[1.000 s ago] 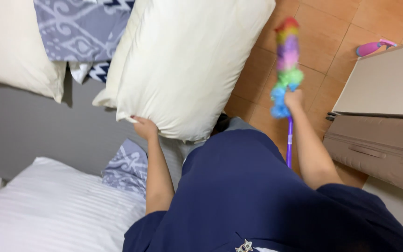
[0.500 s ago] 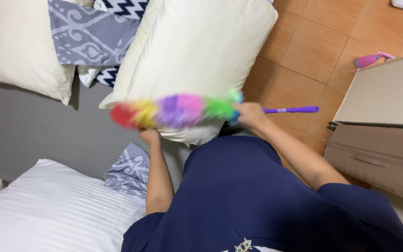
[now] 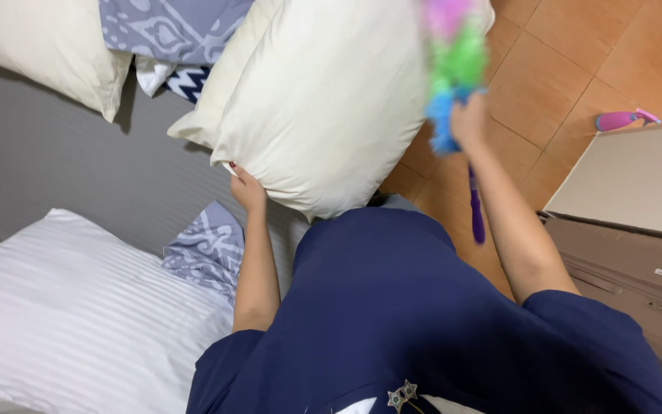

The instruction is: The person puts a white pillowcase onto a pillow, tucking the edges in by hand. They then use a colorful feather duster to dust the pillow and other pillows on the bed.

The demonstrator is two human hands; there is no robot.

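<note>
My left hand [image 3: 247, 189] grips the lower edge of a large cream pillow [image 3: 323, 100] and holds it up above the grey bed sheet [image 3: 63, 161]. My right hand [image 3: 468, 121] is closed around a rainbow feather duster [image 3: 453, 61] with a purple handle [image 3: 475, 207]. The duster's fluffy head points up, over the pillow's right side and the orange tiled floor [image 3: 561, 84]. My dark blue clothing [image 3: 423, 322] fills the bottom of the view.
A second cream pillow [image 3: 40, 46] and a grey patterned pillow [image 3: 170, 31] lie at the top left. A white striped pillow [image 3: 78, 314] lies at the bottom left. A brown bedside cabinet [image 3: 637, 230] stands at the right, with a pink spray bottle [image 3: 622, 119] behind it.
My right hand swung the duster from upright over the floor, across the pillow's front, and back up to the pillow's right side. My left hand kept its hold on the pillow.
</note>
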